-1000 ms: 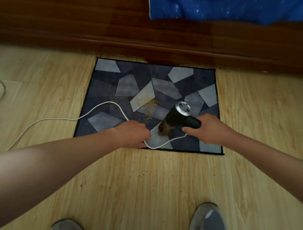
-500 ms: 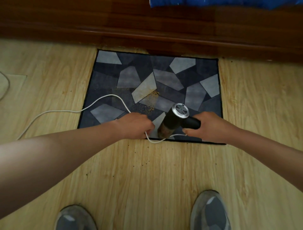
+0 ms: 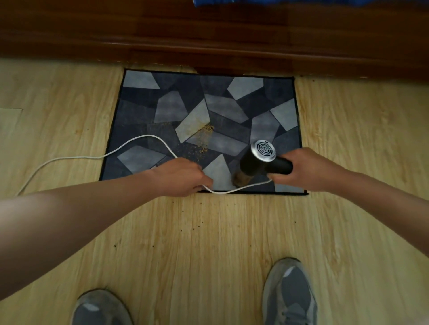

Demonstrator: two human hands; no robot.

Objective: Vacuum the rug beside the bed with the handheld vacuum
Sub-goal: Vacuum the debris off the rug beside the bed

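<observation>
A dark rug [image 3: 176, 92] with grey geometric patches lies on the wood floor against the bed frame. Yellowish crumbs [image 3: 204, 134] are scattered near its middle. My right hand [image 3: 308, 169] grips the black handle of the handheld vacuum [image 3: 255, 162], whose nozzle points down at the rug's near edge and whose silver grille faces up. My left hand [image 3: 181, 177] holds the white cord [image 3: 76, 157] just left of the nozzle. The cord loops from the vacuum under my left hand, over the rug and off to the left.
The dark wooden bed frame [image 3: 209, 41] runs along the top, with blue bedding [image 3: 301, 1] at the upper edge. My two grey shoes [image 3: 290, 294] stand on the light wood floor below the rug. Small dark specks dot the floor near the rug's front edge.
The vacuum and my right hand have shifted right along the rug's near edge. My left hand keeps its hold on the cord. The view has pulled back, showing both shoes.
</observation>
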